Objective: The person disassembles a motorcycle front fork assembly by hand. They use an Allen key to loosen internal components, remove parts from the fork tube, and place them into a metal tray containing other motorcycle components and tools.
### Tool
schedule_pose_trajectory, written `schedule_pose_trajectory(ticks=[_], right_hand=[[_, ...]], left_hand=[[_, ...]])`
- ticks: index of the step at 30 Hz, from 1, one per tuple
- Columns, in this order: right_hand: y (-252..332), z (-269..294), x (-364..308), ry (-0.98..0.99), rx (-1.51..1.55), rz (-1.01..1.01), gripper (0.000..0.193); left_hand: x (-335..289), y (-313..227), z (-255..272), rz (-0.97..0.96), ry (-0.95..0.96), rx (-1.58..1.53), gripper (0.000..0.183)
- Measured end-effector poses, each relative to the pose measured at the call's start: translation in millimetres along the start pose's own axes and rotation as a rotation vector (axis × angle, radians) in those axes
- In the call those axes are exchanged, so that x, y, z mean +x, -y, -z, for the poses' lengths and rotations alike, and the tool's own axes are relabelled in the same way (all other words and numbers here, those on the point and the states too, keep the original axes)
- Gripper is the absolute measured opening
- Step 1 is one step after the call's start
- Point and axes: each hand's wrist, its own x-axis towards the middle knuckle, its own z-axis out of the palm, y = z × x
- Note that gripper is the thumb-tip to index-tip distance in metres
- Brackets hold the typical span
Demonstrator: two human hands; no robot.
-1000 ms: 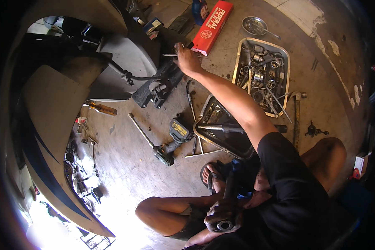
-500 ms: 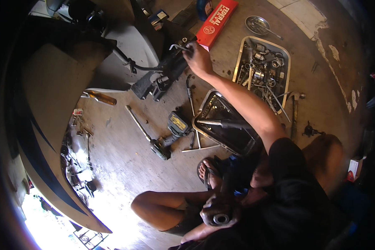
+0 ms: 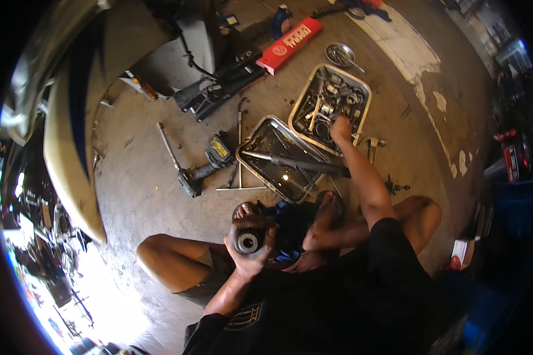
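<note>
From where I stand, the left hand (image 3: 249,262) is wrapped firmly around a dark, round metal cylinder (image 3: 250,229), hollow at the end facing up, held in front of the seated person's body, between the spread knees. The right hand (image 3: 341,128) is down in a deep rectangular metal tray with a pale worn rim (image 3: 302,94), heaped with silvery sockets and spanners (image 3: 331,97); its fingers are buried among them, so I can't tell whether they grasp anything.

Plenty lies in between. A shallow black pan wet with oil (image 3: 276,176) sits just before the feet, and a long black tube with a bright steel rod at one end (image 3: 305,164) rests across it, its black end near the right forearm. A hammer with a steel head (image 3: 372,149) lies close beside the socket tray, on the forearm's far side. Left of the pan I see a green-and-black cordless power tool (image 3: 206,170) with a long steel extension (image 3: 169,147) pointing away from the person.

Farther off are a long red cardboard box (image 3: 290,44), a small round metal dish (image 3: 327,58), a black metal bracket (image 3: 219,86) and an amber-handled screwdriver (image 3: 144,89). A curved cream panel with a dark blue stripe (image 3: 65,148) hems in the left side
</note>
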Motion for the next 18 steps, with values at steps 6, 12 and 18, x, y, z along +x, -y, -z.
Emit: schedule_pose_trajectory(ticks=[6,12,18], right_hand=[[35,39,-78,0.127,0.171,0.318,0.023],[49,15,-200,0.712,0.181,0.837,0.041],[67,-4,-274,0.826,0.478,0.775,0.048]], left_hand=[[-5,5,0,-0.081,-0.18,-0.015,0.02],[-13,-22,-11,-0.109,-0.227,-0.006,0.015],[-3,-92,-15,-0.161,-0.148,-0.042,0.015]])
